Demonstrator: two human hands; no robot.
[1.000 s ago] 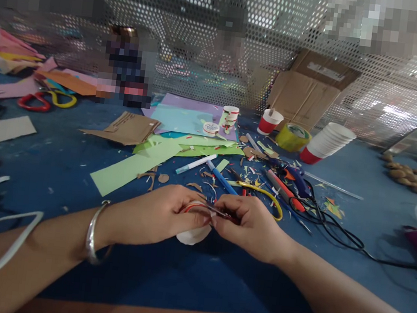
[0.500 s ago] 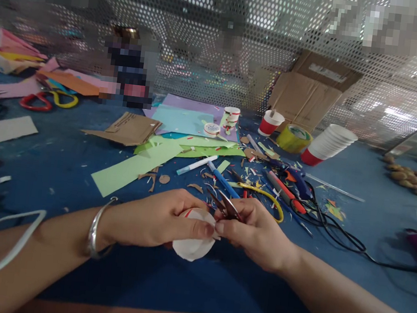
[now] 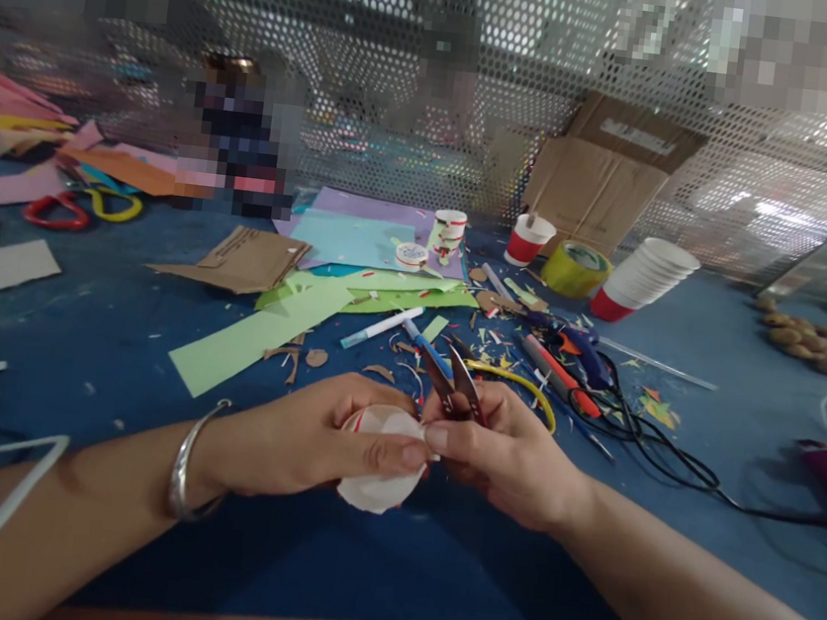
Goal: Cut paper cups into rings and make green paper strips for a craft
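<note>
Over the front of the blue table, a round white paper piece with a red mark (image 3: 379, 490) is gripped in my left hand (image 3: 346, 442), thumb lying across its face. My right hand (image 3: 498, 449) is closed around a pair of scissors (image 3: 460, 390), whose blades point up and away, spread apart. The thumb and fingertips of that hand also pinch the right edge of the paper piece, touching the left thumb. The scissors' handles are mostly hidden in the right hand.
Paper and cardboard scraps lie beyond my hands, with a white marker (image 3: 382, 327) and light green strip (image 3: 261, 336). A glue gun (image 3: 587, 358) with black cable, yellow tape (image 3: 574, 271) and stacked cups (image 3: 645, 279) stand or lie to the right. A cardboard box (image 3: 596, 187) is behind.
The scissors have turned more upright in my right hand. The view has shifted slightly, and my left hand keeps its hold on the paper piece.
</note>
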